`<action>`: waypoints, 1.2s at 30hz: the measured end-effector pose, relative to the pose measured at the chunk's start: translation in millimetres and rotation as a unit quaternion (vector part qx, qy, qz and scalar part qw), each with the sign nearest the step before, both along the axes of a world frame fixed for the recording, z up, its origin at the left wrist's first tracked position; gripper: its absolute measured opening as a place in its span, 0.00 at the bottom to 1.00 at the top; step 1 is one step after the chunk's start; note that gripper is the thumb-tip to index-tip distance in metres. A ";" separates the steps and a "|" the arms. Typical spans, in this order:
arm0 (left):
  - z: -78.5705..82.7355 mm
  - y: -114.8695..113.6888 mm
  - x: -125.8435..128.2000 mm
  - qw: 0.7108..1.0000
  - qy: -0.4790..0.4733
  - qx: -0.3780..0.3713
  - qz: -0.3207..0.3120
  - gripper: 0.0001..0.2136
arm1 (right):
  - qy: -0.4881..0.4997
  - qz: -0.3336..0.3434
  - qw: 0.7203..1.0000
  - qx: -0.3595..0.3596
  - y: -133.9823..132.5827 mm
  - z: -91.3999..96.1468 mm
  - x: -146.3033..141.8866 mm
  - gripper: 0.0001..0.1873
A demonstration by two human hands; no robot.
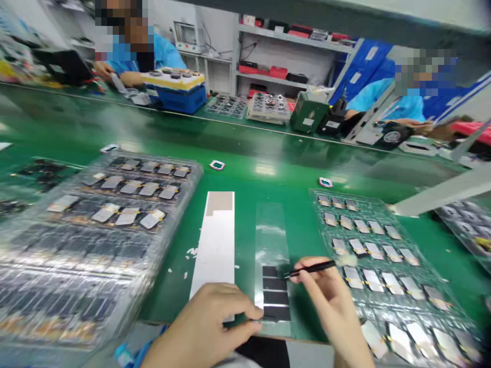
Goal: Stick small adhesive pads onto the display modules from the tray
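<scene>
On the green bench [245,230], the clear strip [271,235] looks partway through, black pieces [275,297] only low down, upper part bare, while the right hand [330,294] pinches a black tool [315,268] beside them and the left hand [213,317], fingertips slightly parted, is at its edge

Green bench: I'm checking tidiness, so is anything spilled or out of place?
Yes: white scraps lie scattered on the green bench, mostly left of the white card in the picture. Strewn loosely, they look like litter.
</scene>
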State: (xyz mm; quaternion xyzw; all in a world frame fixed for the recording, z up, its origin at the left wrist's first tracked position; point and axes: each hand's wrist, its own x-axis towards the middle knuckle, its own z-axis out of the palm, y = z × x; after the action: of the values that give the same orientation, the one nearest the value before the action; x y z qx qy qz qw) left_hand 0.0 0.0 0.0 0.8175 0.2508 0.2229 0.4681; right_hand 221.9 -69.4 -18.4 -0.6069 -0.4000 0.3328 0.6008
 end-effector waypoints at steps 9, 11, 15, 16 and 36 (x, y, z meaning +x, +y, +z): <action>-30.1 9.8 39.6 0.997 0.019 0.078 0.000 0.05 | -0.042 -0.066 0.996 -0.029 -0.5 -36.4 -10.1 0.10; -33.9 10.2 39.4 0.995 0.032 0.099 -0.002 0.06 | -0.059 -0.058 0.996 -0.035 -1.8 -37.1 -9.8 0.09; -37.1 9.2 37.3 0.991 0.045 0.122 0.002 0.09 | -0.061 -0.051 0.996 -0.039 -3.5 -34.7 -8.8 0.08; -37.0 9.1 37.0 0.991 0.046 0.124 0.001 0.09 | -0.058 -0.054 0.996 -0.039 -3.3 -34.1 -8.8 0.08; -16.5 14.0 32.6 0.976 -0.109 0.083 0.168 0.09 | 0.283 -0.120 0.951 0.001 -4.5 -4.2 -38.2 0.16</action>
State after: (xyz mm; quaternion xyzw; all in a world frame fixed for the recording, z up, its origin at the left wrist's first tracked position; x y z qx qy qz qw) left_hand 32.6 14.0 -16.5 0.7708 0.3126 0.4058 0.3789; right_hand 183.7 -73.9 -22.5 -0.5303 -0.1378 0.4162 0.7257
